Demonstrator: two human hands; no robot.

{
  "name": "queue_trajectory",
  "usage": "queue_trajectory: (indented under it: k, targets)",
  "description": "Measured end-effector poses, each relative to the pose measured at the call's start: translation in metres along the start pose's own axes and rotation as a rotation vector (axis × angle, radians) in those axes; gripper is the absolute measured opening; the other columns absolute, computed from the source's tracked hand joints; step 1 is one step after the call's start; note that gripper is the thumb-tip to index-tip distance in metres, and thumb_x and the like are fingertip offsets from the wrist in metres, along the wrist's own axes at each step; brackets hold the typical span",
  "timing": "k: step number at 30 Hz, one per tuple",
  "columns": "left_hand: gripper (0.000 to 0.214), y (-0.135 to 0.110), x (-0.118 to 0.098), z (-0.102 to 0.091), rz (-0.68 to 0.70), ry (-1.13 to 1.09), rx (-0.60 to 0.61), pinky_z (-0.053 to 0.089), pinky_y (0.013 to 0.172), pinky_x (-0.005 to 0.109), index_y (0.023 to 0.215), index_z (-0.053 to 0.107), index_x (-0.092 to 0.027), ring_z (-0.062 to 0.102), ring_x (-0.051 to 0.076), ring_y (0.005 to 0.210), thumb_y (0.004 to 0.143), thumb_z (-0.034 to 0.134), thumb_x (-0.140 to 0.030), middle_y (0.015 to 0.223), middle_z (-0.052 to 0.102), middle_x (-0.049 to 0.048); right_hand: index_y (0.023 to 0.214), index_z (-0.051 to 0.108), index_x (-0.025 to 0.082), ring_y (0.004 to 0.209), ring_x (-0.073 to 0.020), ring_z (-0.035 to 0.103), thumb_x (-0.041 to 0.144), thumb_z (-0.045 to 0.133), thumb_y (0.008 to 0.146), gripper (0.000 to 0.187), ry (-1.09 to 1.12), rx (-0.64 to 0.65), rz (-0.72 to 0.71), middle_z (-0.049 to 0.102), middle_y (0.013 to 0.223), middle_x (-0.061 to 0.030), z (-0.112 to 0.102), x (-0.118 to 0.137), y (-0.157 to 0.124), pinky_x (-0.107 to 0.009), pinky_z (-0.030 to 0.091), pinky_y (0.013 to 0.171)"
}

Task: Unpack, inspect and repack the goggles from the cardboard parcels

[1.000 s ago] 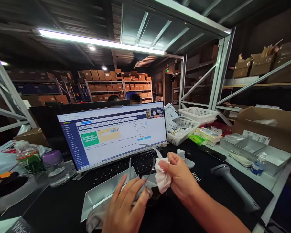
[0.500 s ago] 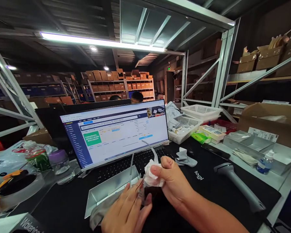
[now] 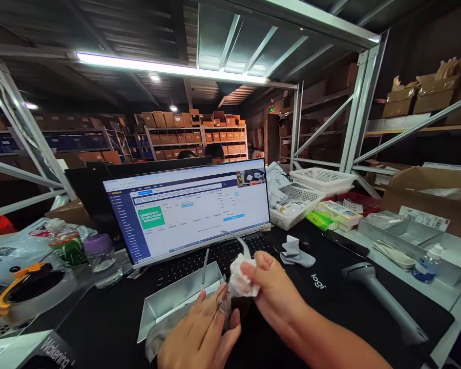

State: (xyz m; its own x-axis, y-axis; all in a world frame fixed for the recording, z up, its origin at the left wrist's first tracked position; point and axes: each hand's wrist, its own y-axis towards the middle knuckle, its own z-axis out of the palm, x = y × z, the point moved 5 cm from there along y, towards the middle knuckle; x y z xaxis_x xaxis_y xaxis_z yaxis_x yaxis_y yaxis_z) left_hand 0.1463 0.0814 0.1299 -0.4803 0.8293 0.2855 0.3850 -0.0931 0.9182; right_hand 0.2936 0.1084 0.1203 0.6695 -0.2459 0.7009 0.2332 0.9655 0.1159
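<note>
My left hand (image 3: 194,330), fingers together, is closed around a thin-framed pair of eyeglasses (image 3: 205,269). One slender grey temple stands up above its fingers, and most of the frame is hidden. My right hand (image 3: 272,282) pinches a crumpled white tissue (image 3: 241,277) against the glasses' right side; a second, curved temple rises behind it. Under and beside my left hand lies a greyish, soft-looking wrap (image 3: 159,335). A silver-grey open tray (image 3: 153,310) sits just behind that hand.
A monitor (image 3: 192,210) and keyboard (image 3: 169,271) stand ahead. Right of my hands are a grey cloth (image 3: 297,252), a barcode scanner (image 3: 384,300), a spray bottle (image 3: 426,264) and white baskets (image 3: 295,218). At left are a purple-lidded cup (image 3: 102,253) and a tape dispenser (image 3: 34,292).
The tissue looks more bunched, with my right hand slightly lower against the glasses. My left hand keeps its hold. The whole view has shifted a little.
</note>
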Motion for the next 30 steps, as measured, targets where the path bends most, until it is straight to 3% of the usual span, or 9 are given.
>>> queue_trajectory:
  k: [4, 9, 12, 15, 19, 22, 24, 27, 30]
  targets:
    - [0.008, 0.001, 0.003, 0.002, -0.047, -0.013, 0.027, 0.053, 0.095, 0.034, 0.095, 0.071, -0.009, 0.075, 0.021, 0.088, 0.088, 0.069, -0.008, 0.099, 0.079, 0.0106, 0.061, 0.023, 0.023, 0.053, -0.0073, 0.028, 0.039, 0.093, 0.055, 0.073, -0.036, -0.04, -0.119, 0.034, 0.054, 0.0098, -0.004, -0.004, -0.004, -0.02, 0.028, 0.051]
    - [0.019, -0.012, 0.011, -0.002, -0.081, 0.151, 0.061, 0.055, 0.075, 0.033, 0.101, 0.07, -0.008, 0.075, 0.025, 0.086, 0.098, 0.057, -0.023, 0.098, 0.078, 0.0135, 0.05, 0.023, 0.021, 0.054, -0.0077, 0.029, 0.027, 0.089, 0.053, 0.066, -0.246, -0.017, -0.334, 0.034, 0.052, 0.0076, 0.001, -0.039, -0.018, -0.021, 0.028, 0.051]
    - [0.019, -0.011, 0.012, -0.004, -0.099, 0.176, 0.044, 0.054, 0.072, 0.033, 0.099, 0.07, -0.009, 0.075, 0.025, 0.082, 0.097, 0.058, -0.025, 0.094, 0.078, 0.0127, 0.052, 0.025, 0.022, 0.052, -0.0067, 0.028, 0.024, 0.091, 0.048, 0.067, -0.213, 0.01, -0.211, 0.034, 0.051, 0.0088, 0.002, -0.039, -0.012, -0.02, 0.026, 0.048]
    - [0.015, -0.004, 0.008, -0.003, -0.07, 0.083, 0.049, 0.055, 0.084, 0.033, 0.102, 0.069, -0.009, 0.074, 0.023, 0.086, 0.092, 0.065, -0.019, 0.098, 0.078, 0.012, 0.057, 0.023, 0.022, 0.05, -0.0059, 0.029, 0.027, 0.096, 0.042, 0.075, -0.066, 0.008, -0.05, 0.035, 0.05, 0.0103, 0.0, -0.02, -0.003, -0.019, 0.024, 0.047]
    - [0.015, 0.004, 0.005, 0.001, -0.034, -0.069, 0.055, 0.052, 0.102, 0.034, 0.101, 0.069, -0.01, 0.074, 0.019, 0.09, 0.086, 0.069, -0.009, 0.102, 0.078, 0.0083, 0.059, 0.02, 0.022, 0.049, -0.0055, 0.034, 0.037, 0.099, 0.043, 0.082, 0.025, -0.01, 0.014, 0.039, 0.051, 0.0095, -0.003, 0.0, 0.005, -0.019, 0.029, 0.048]
    - [0.012, 0.005, 0.012, 0.001, -0.087, -0.088, 0.063, 0.052, 0.103, 0.033, 0.099, 0.07, -0.013, 0.074, 0.017, 0.09, 0.087, 0.069, -0.011, 0.102, 0.078, 0.0063, 0.059, 0.021, 0.022, 0.049, -0.0049, 0.035, 0.042, 0.098, 0.045, 0.081, -0.073, 0.055, 0.051, 0.04, 0.051, 0.0097, -0.007, 0.007, 0.012, -0.018, 0.028, 0.048]
    - [0.012, 0.005, 0.021, -0.002, -0.145, -0.084, 0.064, 0.055, 0.101, 0.033, 0.099, 0.07, -0.014, 0.074, 0.017, 0.089, 0.088, 0.068, -0.014, 0.098, 0.078, 0.005, 0.059, 0.025, 0.022, 0.047, -0.0043, 0.031, 0.046, 0.097, 0.047, 0.076, -0.287, 0.161, 0.07, 0.036, 0.051, 0.0108, -0.013, 0.019, 0.017, -0.018, 0.024, 0.046]
    - [0.013, 0.008, 0.033, -0.007, -0.17, -0.152, 0.112, 0.058, 0.099, 0.034, 0.1, 0.069, -0.017, 0.074, 0.016, 0.09, 0.087, 0.067, -0.016, 0.098, 0.078, 0.0043, 0.056, 0.031, 0.022, 0.046, -0.0049, 0.027, 0.05, 0.091, 0.058, 0.066, -0.717, 0.234, -0.052, 0.031, 0.051, 0.0106, -0.03, 0.06, 0.021, -0.019, 0.019, 0.045]
    - [0.018, 0.011, 0.035, -0.01, -0.125, -0.268, 0.192, 0.056, 0.104, 0.037, 0.101, 0.067, -0.018, 0.073, 0.017, 0.098, 0.083, 0.069, -0.014, 0.104, 0.076, 0.0051, 0.056, 0.031, 0.022, 0.05, -0.0068, 0.025, 0.047, 0.081, 0.073, 0.059, -0.943, 0.067, -0.381, 0.029, 0.053, 0.009, -0.049, 0.116, 0.013, -0.021, 0.019, 0.047]
